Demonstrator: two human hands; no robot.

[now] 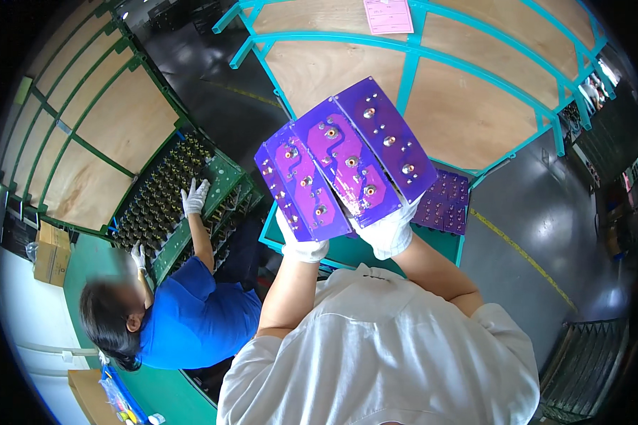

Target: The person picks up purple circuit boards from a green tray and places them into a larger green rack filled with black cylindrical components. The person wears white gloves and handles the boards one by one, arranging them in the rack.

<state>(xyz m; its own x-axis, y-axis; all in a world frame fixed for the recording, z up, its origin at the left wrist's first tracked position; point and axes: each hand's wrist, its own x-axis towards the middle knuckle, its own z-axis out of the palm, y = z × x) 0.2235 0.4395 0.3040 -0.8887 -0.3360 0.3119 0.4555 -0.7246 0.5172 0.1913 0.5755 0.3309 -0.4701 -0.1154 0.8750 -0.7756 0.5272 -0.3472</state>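
Note:
Several purple circuit boards (345,162) with metal studs are held up side by side in front of me, tilted, with narrow gaps between them. My left hand (303,244), in a white glove, grips them at the lower left edge. White-gloved too, my right hand (391,235) holds the lower right edge. Most of my fingers are hidden behind the boards. Beyond my right hand, more purple boards (444,202) with studs lie in rows on a green surface (436,243) inside a teal frame.
A teal-framed wooden panel rack (333,71) rises ahead, with a pink paper tag (388,15) on it. To the left, a person in blue (198,315) with white gloves reaches over rows of brass-coloured parts (159,188). A dark metal rack (585,368) stands at lower right.

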